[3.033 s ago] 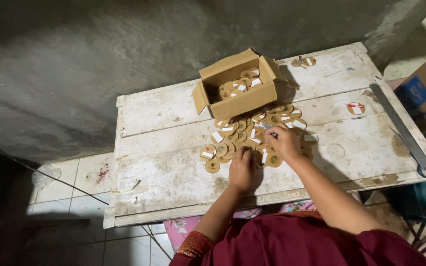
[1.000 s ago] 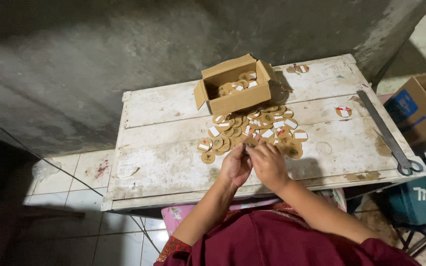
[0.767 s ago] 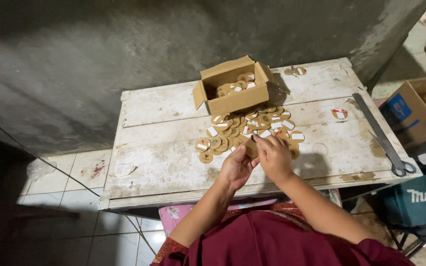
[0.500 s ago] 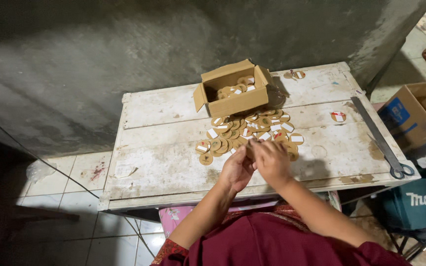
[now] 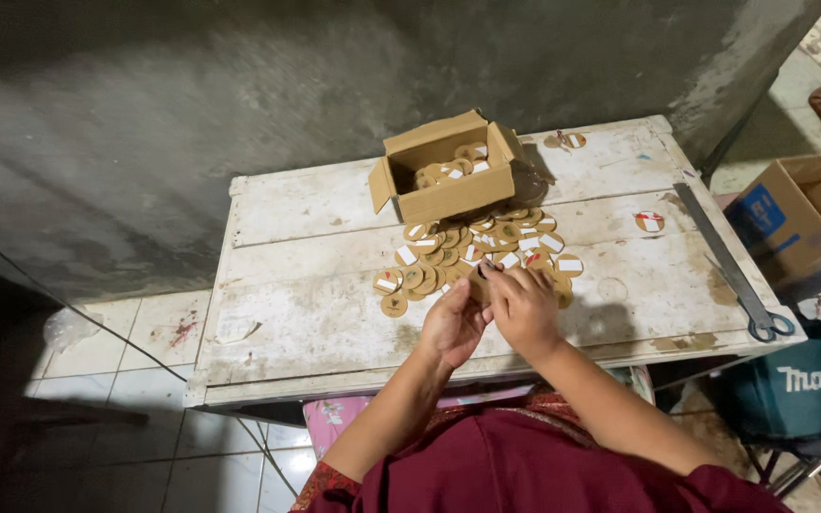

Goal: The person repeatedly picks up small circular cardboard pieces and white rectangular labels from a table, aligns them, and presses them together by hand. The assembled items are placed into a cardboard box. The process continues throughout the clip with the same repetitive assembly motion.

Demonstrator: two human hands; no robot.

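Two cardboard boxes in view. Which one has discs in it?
The small box on the white table, behind the disc pile. The larger box, off the table's right edge, shows none.

A worn white table (image 5: 315,313) carries a cardboard box (image 5: 444,180), scattered brown discs (image 5: 467,252) and long shears (image 5: 729,266).

Your hands hold one small brown cardboard disc (image 5: 480,285) between them, just above the tabletop. Many similar round discs (image 5: 472,249), some with white labels, lie flat in a loose heap just beyond it.
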